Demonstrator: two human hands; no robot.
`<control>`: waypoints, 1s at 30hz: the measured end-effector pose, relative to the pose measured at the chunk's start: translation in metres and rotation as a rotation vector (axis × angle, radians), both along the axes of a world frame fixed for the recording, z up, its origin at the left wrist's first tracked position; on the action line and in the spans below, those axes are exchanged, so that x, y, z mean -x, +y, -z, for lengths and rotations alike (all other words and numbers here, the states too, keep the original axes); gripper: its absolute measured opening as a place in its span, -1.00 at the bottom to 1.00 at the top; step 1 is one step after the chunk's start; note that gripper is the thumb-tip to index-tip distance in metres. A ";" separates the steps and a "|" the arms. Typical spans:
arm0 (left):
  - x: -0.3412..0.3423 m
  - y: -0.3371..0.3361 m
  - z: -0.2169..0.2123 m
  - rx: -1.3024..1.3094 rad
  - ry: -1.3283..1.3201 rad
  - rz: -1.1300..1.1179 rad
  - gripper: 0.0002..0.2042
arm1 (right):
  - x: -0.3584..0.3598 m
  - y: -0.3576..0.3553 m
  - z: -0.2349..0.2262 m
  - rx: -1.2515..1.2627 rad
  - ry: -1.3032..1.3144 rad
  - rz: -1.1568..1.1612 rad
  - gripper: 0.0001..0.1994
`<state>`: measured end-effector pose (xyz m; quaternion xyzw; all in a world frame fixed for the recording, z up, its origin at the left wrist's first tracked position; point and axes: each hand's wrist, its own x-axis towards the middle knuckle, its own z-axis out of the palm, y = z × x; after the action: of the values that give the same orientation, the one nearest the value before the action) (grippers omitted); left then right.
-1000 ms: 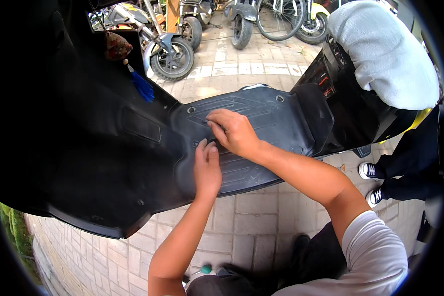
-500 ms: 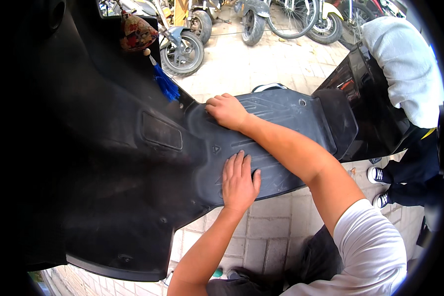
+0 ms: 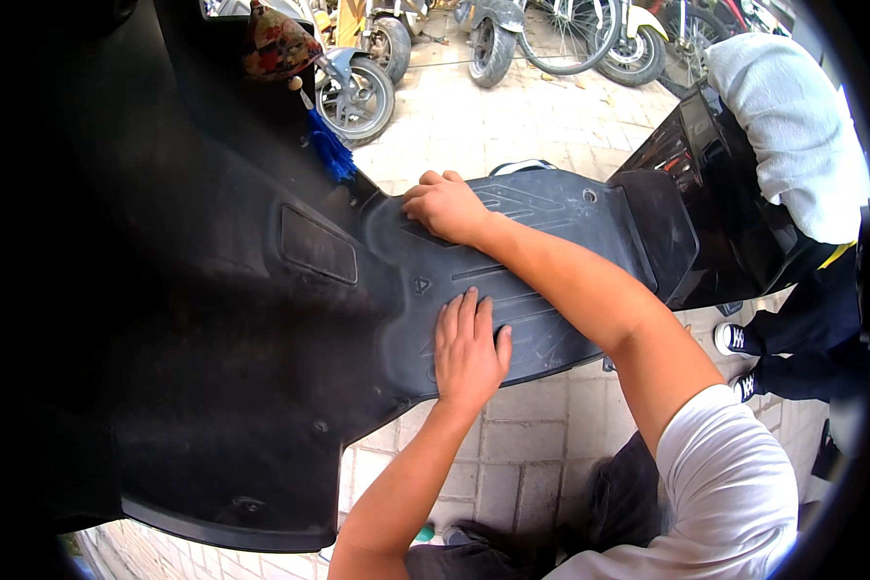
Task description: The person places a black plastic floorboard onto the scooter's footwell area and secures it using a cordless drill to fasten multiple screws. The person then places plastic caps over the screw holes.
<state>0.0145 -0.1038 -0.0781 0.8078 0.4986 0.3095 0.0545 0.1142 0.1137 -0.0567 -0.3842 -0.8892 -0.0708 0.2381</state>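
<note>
A black scooter's footboard [image 3: 561, 232], with moulded ridges, lies in front of me. My left hand [image 3: 471, 353] rests flat on its near side, fingers stretched out and slightly apart. Farther off, near the footboard's far edge, my right hand [image 3: 448, 208] is closed, its fingers curled down against the surface. The fingertips are hidden, so anything within them cannot be made out. Left of both hands rises the scooter's dark front panel [image 3: 213, 309], with a rectangular cover [image 3: 319, 245] set into it. A patterned cloth charm [image 3: 280, 46] with a blue tassel [image 3: 329, 148] hangs by the panel.
To the right is the glossy black seat base [image 3: 720, 198], topped by a light grey cloth [image 3: 788, 135]. A person in dark trousers and black-and-white shoes [image 3: 733, 339] stands beside it. Parked two-wheelers, including a bicycle wheel [image 3: 570, 70], line the far side of the brick paving [image 3: 522, 425].
The view has shifted slightly, and the hanging charm sits a little farther right. Both hands stay at nearly the same spots on the footboard.
</note>
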 end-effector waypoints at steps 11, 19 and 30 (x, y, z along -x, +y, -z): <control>-0.002 0.000 -0.002 0.012 0.028 -0.007 -0.54 | 0.026 0.025 -0.079 -0.071 0.482 0.238 -0.61; -0.001 0.003 0.002 -0.024 -0.010 0.005 -0.51 | 0.071 0.030 -0.026 0.136 -0.030 0.544 -0.48; 0.004 0.004 0.019 -0.103 -0.025 0.003 -0.59 | 0.013 -0.019 -0.107 -0.014 0.290 0.421 -0.63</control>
<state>0.0104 -0.1002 -0.0969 0.8064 0.4801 0.3447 0.0193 0.1007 0.0945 0.0500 -0.5652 -0.7458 -0.0690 0.3457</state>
